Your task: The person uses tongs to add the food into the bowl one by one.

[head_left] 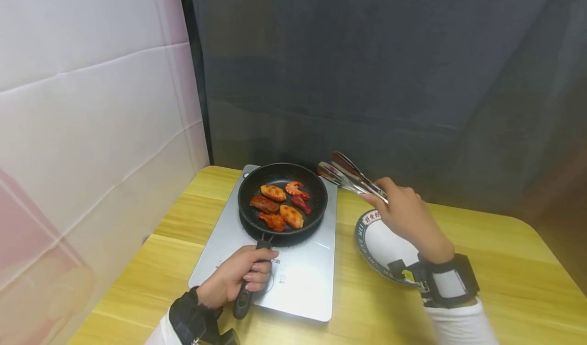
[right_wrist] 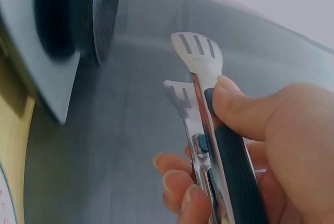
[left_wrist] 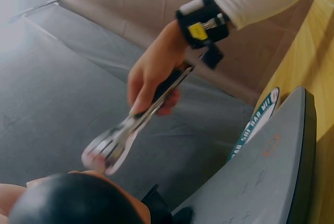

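My left hand (head_left: pixel 242 273) grips the black handle of a frying pan (head_left: pixel 316 217) on the silver induction cooktop (head_left: pixel 302 289). Inside the pan lie a shrimp (head_left: pixel 293 187), a small dark red piece (head_left: pixel 300 204), two browned wing-like pieces (head_left: pixel 273 192), a dark meat slab (head_left: pixel 263 204) and an orange-red drumstick-like piece (head_left: pixel 274 221). Metal tongs (head_left: pixel 350 174) are held in my right hand (head_left: pixel 409 217), in the air right of the pan. Their slotted tips stand apart with nothing between them, as the right wrist view shows.
A white plate (head_left: pixel 380 240) with a dark lettered rim sits on the wooden table (head_left: pixel 513 284) right of the cooktop, partly hidden beneath my right hand and wrist. A dark curtain (head_left: pixel 367 80) hangs behind the table, and a pale curtain (head_left: pixel 114 105) borders its left side.
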`<state>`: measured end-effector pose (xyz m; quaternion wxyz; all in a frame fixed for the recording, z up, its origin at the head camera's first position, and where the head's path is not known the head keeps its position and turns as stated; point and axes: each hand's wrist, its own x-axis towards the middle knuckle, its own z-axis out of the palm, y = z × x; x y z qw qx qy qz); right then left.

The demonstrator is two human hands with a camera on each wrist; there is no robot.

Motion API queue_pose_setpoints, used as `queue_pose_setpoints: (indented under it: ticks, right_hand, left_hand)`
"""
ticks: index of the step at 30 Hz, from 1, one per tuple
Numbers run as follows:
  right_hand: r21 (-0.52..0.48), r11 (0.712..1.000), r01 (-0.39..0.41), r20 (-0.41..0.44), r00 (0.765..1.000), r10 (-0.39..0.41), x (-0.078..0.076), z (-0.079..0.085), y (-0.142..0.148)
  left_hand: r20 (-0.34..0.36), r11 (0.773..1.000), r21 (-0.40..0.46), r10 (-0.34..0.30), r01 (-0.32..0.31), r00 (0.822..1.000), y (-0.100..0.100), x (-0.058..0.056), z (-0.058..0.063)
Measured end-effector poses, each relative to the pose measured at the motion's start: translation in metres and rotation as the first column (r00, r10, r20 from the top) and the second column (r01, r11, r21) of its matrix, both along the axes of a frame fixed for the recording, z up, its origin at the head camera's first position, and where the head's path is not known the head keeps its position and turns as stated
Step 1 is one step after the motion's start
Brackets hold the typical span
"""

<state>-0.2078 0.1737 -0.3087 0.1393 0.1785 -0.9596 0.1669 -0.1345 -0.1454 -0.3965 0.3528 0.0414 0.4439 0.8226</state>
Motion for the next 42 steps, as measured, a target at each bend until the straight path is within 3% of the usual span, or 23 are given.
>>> queue_pose_setpoints:
  ticks: [10, 19, 26, 34, 42]
  right_hand:
    - [-0.026, 0.99, 0.135, 0.063, 0.989, -0.133, 0.043, -0.023, 0.059]
    - [-0.033, 0.986, 0.161, 0.065, 0.985, -0.159, 0.069, -0.049, 0.105]
    - [0.002, 0.986, 0.167, 0.089, 0.982, -0.167, 0.09, -0.084, 0.135]
    - [0.028, 0.986, 0.163, 0.172, 0.971, -0.166, 0.105, -0.116, 0.15]
    - [0.0, 0.985, 0.173, 0.196, 0.966, -0.17, 0.111, -0.128, 0.149]
  left_hand:
    - [0.016, 1.0, -0.023, 0.015, -0.015, 1.0, 0.0, -0.001, 0.0]
    - [0.03, 1.0, 0.018, 0.005, -0.006, 1.0, 0.001, 0.001, 0.001]
    - [0.024, 1.0, 0.011, 0.011, -0.011, 1.0, 0.001, 0.002, 0.001]
    - [0.029, 1.0, -0.011, 0.016, -0.016, 0.999, 0.001, 0.002, 0.001]
    - [0.032, 1.0, -0.02, 0.016, -0.016, 0.999, 0.001, 0.001, 0.002]
